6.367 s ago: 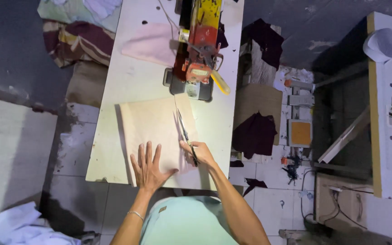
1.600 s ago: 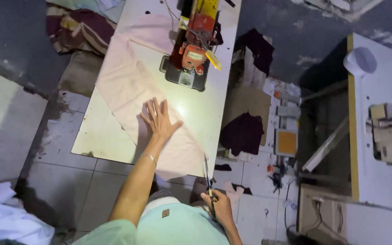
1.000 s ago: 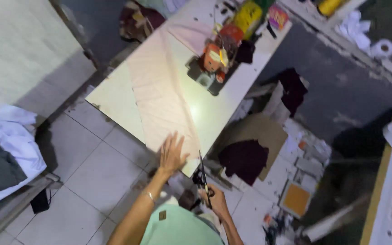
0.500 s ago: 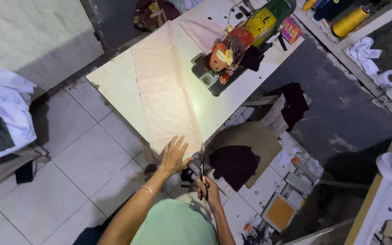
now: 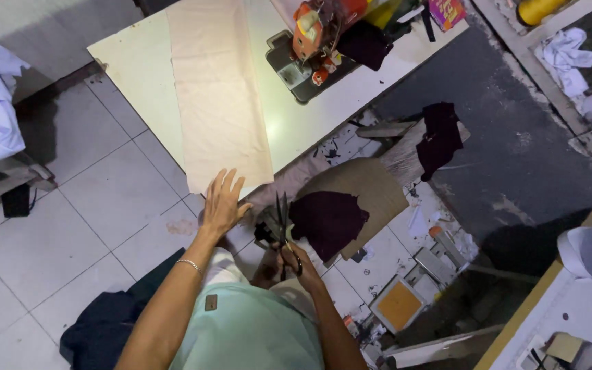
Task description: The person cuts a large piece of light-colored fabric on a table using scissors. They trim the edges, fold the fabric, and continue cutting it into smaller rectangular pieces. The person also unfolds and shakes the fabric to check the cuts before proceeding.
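Pink cloth [image 5: 219,103] on table [image 5: 131,62], soft, floppy, probably slides; grab near hem. Left hand [image 5: 222,204] fingers spread at hem. Right hand [image 5: 298,259] gripping scissors [image 5: 281,220] just beside hem.

I take this for a small tailoring workshop: a sewing machine [image 5: 316,34] sits on a pale worktable [image 5: 131,75], peach cloth [image 5: 217,96] spread left of the machine, fabric scraps on the floor below it.

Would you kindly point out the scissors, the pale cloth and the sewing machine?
scissors [image 5: 281,214]: head view, on the blades.
pale cloth [image 5: 217,96]: head view, middle of the fabric.
sewing machine [image 5: 310,31]: head view, orange body.
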